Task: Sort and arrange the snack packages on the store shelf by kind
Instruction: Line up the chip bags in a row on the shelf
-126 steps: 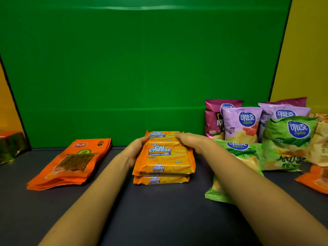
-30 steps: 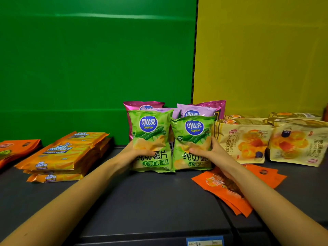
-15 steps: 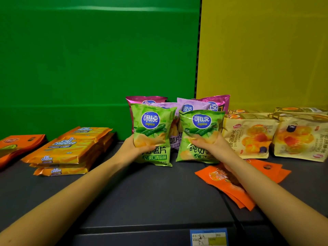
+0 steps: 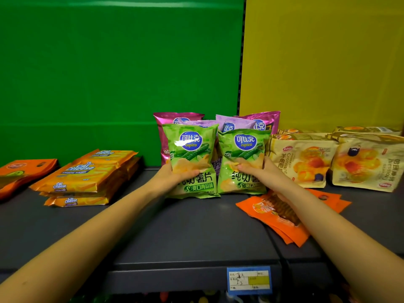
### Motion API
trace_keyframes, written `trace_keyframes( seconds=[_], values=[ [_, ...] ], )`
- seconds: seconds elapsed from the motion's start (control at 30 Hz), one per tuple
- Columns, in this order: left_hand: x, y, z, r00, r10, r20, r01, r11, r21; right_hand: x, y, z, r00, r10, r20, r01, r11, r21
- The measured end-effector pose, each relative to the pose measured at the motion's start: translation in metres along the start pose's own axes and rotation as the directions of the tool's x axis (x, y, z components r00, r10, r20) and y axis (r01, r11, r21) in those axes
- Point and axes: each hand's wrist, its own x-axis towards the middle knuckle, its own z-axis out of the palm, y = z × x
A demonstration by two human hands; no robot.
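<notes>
- Two green chip bags stand upright side by side mid-shelf, long axes vertical, printed fronts facing the camera and logos at the top. The left green bag [image 4: 190, 158] and the right green bag [image 4: 244, 154] touch along their inner edges, and their bottom seams are down at the dark shelf [image 4: 185, 232].
- Directly behind them stand pink and purple chip bags [image 4: 265, 121], also upright. Only their tops and slivers show, so I cannot count them.
- The right forearm crosses the flat orange pouches [image 4: 262, 212] and hides their middle. A second pile of orange pouches [image 4: 21, 171] is cut off at the left edge.
- The writing on the price label [image 4: 249, 279] is too small to read.
- The left hand [image 4: 172, 178] grips the left green bag at its lower left, thumb curled over the front; its fingers are hidden behind.
- The right hand [image 4: 262, 173] grips the right green bag from the right in the same way, thumb across the front.
- The stacked wafer packs [image 4: 85, 176] lie flat to the left, and the croissant bags [image 4: 306, 158] stand to the right.
</notes>
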Motion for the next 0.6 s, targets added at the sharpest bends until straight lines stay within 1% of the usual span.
trace_keyframes(
  seconds=[0.1, 0.17, 0.4, 0.53, 0.6],
  values=[
    [-0.003, 0.0, -0.005, 1.0, -0.011, -0.006, 0.011, 1.0, -0.006, -0.002, 0.001, -0.001, 1.0, -0.001, 0.014, 0.002, 0.999, -0.049],
    [-0.005, -0.001, -0.008, 1.0, -0.008, -0.01, 0.008, 1.0, 0.0, -0.002, 0.002, -0.002, 1.0, -0.001, 0.008, 0.002, 0.999, -0.049],
    [-0.012, 0.003, -0.007, 0.991, -0.023, -0.133, 0.015, 0.998, -0.054, -0.005, -0.004, -0.004, 0.999, -0.024, -0.023, 0.024, 1.0, -0.018],
    [-0.02, 0.009, -0.005, 0.976, -0.004, -0.218, 0.008, 1.0, 0.015, -0.009, -0.007, -0.011, 1.0, -0.023, -0.013, 0.023, 1.0, -0.007],
    [-0.026, 0.012, -0.008, 0.958, 0.031, -0.286, -0.002, 0.995, 0.102, -0.016, -0.009, -0.018, 1.0, -0.019, 0.007, 0.019, 1.0, -0.013]
  ],
)
